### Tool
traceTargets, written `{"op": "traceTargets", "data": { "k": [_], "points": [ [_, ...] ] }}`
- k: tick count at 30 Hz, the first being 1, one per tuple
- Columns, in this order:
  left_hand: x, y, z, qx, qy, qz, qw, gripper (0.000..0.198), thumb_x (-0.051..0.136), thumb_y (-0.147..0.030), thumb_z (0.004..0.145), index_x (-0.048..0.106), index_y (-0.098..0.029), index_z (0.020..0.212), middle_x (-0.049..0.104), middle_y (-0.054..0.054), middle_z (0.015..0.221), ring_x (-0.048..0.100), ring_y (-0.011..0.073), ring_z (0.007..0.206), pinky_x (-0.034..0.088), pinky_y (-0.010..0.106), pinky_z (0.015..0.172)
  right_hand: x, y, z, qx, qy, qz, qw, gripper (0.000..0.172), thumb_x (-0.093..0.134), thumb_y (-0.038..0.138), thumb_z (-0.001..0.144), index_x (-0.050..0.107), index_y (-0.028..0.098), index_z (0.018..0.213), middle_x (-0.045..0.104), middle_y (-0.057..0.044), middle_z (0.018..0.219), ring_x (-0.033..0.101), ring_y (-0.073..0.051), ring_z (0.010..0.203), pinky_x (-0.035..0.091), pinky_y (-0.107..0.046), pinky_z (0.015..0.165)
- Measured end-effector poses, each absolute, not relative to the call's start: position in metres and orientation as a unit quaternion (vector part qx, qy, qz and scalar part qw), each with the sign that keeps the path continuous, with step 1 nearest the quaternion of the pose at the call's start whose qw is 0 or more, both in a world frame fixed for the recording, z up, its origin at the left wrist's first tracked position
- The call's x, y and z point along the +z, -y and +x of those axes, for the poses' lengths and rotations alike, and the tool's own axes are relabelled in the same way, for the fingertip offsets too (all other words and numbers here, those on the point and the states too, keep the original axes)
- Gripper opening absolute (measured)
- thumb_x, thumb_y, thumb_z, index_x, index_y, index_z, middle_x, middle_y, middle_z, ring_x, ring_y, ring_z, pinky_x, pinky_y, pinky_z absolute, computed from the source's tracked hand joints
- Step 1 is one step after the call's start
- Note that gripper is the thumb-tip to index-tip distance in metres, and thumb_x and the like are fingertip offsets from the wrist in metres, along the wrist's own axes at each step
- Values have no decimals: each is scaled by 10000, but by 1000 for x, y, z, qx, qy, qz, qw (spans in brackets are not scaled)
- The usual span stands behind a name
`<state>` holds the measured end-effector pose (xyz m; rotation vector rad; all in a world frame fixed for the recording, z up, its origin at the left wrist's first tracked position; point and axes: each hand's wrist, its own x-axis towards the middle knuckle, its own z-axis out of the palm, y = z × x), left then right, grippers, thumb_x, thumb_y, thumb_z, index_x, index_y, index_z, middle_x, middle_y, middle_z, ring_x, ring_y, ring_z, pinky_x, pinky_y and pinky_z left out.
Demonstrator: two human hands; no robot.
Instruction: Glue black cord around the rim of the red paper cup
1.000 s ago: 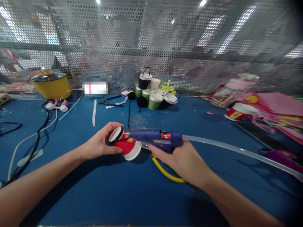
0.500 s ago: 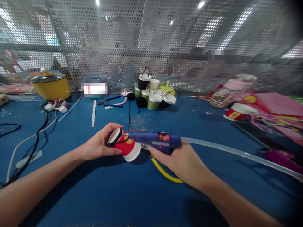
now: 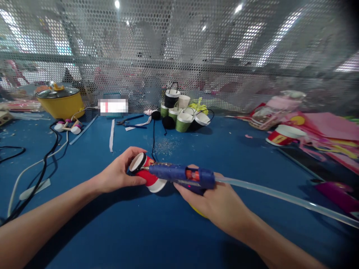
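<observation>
A red paper cup (image 3: 153,181) with a white rim lies tilted in my left hand (image 3: 117,172), whose thumb and fingers close around it. Black cord (image 3: 139,166) is wound about the cup's narrow end, which points up and to the left. My right hand (image 3: 215,198) grips a blue glue gun (image 3: 171,173) by its handle. The metal nozzle meets or nearly meets the black cord; exact contact is unclear. From the gun's rear a long clear glue stick (image 3: 266,189) runs off to the right. Part of the cup is hidden behind the gun.
Several small green and black cups (image 3: 184,121) stand at the back beside balls of black yarn (image 3: 168,122). Pliers (image 3: 130,119) and a white strip (image 3: 112,136) lie left of them. Cables (image 3: 46,157) cross the left side. Another red cup (image 3: 282,136) and pink sheets (image 3: 328,123) are right.
The glue gun has turned and its rear has dropped a little, with the nozzle shifting down and left along the black cord. My left hand and the cup have hardly moved.
</observation>
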<state>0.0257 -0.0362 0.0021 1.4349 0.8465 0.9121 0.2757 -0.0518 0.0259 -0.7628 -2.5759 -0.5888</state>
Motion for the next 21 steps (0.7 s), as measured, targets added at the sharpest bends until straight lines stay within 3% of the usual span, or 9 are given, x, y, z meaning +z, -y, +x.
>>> {"op": "traceTargets", "data": {
  "k": [10,21],
  "points": [
    [3,36,25,390,-341,615,595,625,727,-91,641,392,-233,1149,546,30,1079,541,177,958,408,330,859,56,48,260,178,815,-489,254,203,517,298,785,684,190,747,658,-25,564,599,-174,504,503,-268,494],
    [0,34,24,393,-322,632,585,729,726,-74,644,328,-258,1227,520,46,1155,514,197,1069,404,355,931,50,46,257,252,767,-518,284,214,536,341,730,557,214,558,576,20,507,526,-146,493,477,-257,518]
  ]
}}
